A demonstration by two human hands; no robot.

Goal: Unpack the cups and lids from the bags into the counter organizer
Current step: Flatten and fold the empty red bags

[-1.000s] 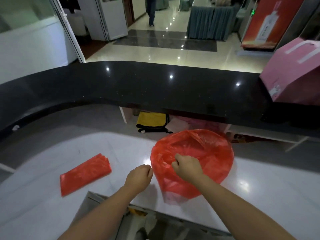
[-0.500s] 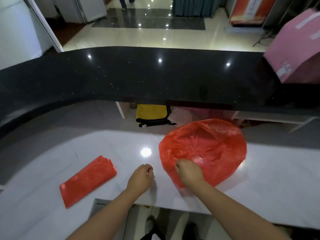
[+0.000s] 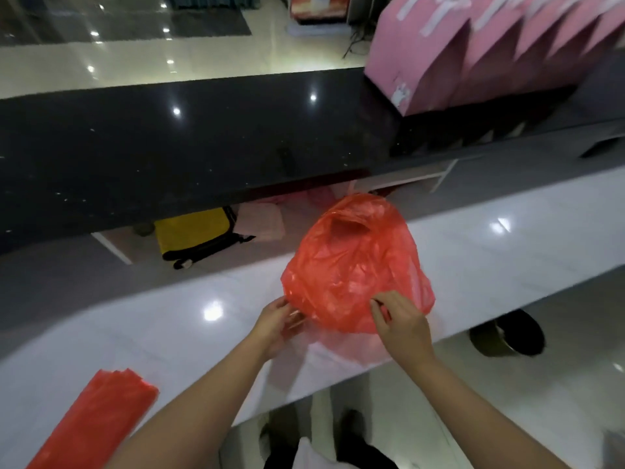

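Note:
A puffed-up red plastic bag (image 3: 351, 265) lies on the white counter (image 3: 507, 252), its handle loop facing up and away from me. My left hand (image 3: 275, 321) pinches the bag's near left edge. At the near right edge my right hand (image 3: 400, 324) pinches the plastic between thumb and fingers. Whatever is inside the bag is hidden. No cups, lids or organizer show in the head view.
A folded stack of red bags (image 3: 98, 421) lies at the counter's near left. Behind it runs a raised black countertop (image 3: 203, 143) with pink boxes (image 3: 490, 55) at its right end. A yellow bag (image 3: 194, 235) sits under the ledge. A round bin (image 3: 507, 333) stands on the floor at right.
My left hand, clear of the bag before, now pinches its left edge. The bag has shifted right and turned so its handle faces up. My view has swung right and down.

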